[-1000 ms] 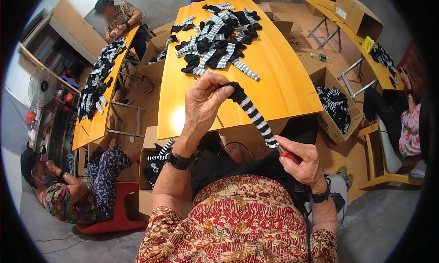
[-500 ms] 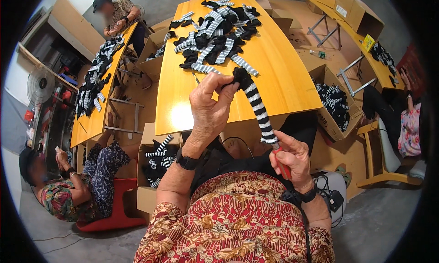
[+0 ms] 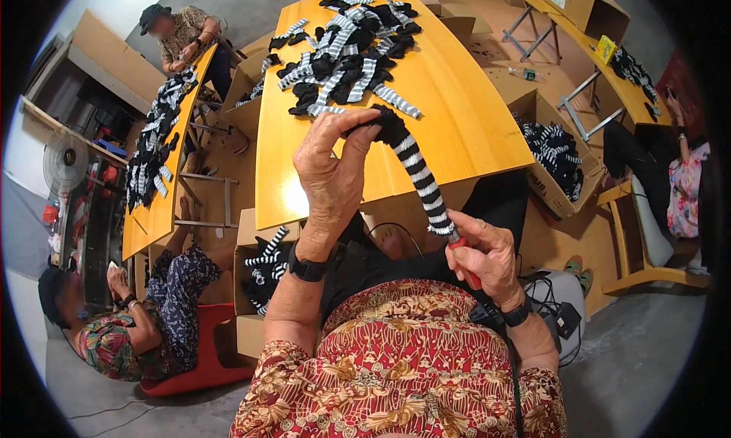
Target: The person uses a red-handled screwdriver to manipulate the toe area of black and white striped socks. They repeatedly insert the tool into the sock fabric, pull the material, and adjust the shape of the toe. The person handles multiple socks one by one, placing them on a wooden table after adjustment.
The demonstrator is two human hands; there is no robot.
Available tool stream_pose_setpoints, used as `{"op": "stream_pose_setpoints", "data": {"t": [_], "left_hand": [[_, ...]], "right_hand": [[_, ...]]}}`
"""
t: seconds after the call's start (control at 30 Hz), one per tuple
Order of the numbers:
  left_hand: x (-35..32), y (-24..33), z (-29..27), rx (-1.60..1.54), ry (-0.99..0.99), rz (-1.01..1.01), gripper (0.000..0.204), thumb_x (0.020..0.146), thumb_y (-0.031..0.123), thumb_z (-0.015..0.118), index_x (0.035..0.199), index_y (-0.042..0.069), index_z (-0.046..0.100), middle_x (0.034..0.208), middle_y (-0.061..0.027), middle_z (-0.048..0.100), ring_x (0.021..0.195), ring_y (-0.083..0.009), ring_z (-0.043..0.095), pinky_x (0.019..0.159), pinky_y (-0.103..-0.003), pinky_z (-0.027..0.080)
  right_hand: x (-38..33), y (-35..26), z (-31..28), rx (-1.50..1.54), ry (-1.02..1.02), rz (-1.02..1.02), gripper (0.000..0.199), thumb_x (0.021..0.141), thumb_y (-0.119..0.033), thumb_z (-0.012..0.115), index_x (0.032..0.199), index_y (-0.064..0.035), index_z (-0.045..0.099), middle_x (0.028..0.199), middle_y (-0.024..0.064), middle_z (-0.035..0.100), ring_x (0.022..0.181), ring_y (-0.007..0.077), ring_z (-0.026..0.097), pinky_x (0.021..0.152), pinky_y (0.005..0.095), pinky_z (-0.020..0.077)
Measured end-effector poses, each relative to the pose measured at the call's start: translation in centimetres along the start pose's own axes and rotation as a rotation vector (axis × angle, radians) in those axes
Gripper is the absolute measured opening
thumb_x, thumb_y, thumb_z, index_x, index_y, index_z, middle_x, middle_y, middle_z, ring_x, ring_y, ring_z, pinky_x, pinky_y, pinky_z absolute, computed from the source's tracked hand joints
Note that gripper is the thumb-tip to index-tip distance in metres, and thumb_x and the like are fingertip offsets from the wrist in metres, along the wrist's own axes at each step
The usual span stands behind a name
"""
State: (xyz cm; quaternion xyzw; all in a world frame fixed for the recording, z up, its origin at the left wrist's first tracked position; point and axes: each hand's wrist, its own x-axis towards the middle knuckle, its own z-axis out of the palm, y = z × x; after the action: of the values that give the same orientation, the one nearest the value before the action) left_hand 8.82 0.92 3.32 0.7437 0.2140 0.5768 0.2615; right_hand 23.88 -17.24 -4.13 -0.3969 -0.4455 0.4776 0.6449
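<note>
From the head camera, looking down past a red patterned blouse, the left hand (image 3: 335, 175) is raised in front of the chest, thumb and fingertips pressed together on the black toe end of a black-and-white striped sock (image 3: 417, 175). The sock hangs stretched on a slant from that pinch down to the right hand (image 3: 487, 257), which is closed around a red-handled tool (image 3: 466, 261) at the sock's cuff; the tool's working end is hidden inside the sock. Each wrist carries a black watch.

Behind the sock stands a yellow wooden table (image 3: 457, 126), its near edge just beyond the hands, with a heap of striped socks (image 3: 350, 50) piled toward its far end. A cardboard box of socks (image 3: 552, 152) sits on the floor to the right of the table, and another box (image 3: 263, 267) to the left, below the table edge.

At a second yellow table (image 3: 156, 217) on the left, also strewn with socks, one person sits at the far end and another on a red chair (image 3: 202, 358) nearer the camera. A fan (image 3: 65, 160) stands at the far left.
</note>
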Motion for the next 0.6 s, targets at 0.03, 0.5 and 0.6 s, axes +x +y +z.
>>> {"op": "stream_pose_setpoints", "data": {"t": [0.03,0.5,0.6], "left_hand": [[0.0,0.0,0.2,-0.028,0.011,-0.016,0.016,0.08,-0.002,0.071,0.096,0.003,0.07,0.081,-0.0059,0.066,0.077,-0.0131,0.062,0.068,-0.025,0.048],[-0.6,-0.1,-0.4,-0.815,-0.058,-0.507,0.022,0.088,0.009,0.069,0.108,0.002,0.064,0.094,-0.0038,0.068,0.079,-0.0096,0.062,0.076,-0.024,0.051],[-1.1,-0.8,-0.5,-0.797,-0.07,-0.415,0.017,0.094,0.013,0.061,0.109,0.005,0.062,0.098,-0.0047,0.069,0.085,-0.0116,0.065,0.078,-0.027,0.055]], "right_hand": [[0.3,-0.2,0.2,0.036,0.003,0.006,0.047,0.085,-0.002,0.056,0.131,-0.0024,0.055,0.073,0.0035,0.062,0.055,0.0046,0.052,0.051,0.0191,0.0431],[0.5,-0.7,-0.7,-0.131,-0.006,-0.015,0.049,0.077,0.0,0.061,0.126,-0.0044,0.061,0.077,0.0029,0.064,0.056,0.0041,0.054,0.054,0.0193,0.0449],[0.5,-1.0,-0.5,-0.19,0.006,0.012,0.049,0.076,0.0,0.062,0.124,-0.0046,0.062,0.077,0.0024,0.064,0.058,0.0043,0.053,0.056,0.0195,0.0441]]}}
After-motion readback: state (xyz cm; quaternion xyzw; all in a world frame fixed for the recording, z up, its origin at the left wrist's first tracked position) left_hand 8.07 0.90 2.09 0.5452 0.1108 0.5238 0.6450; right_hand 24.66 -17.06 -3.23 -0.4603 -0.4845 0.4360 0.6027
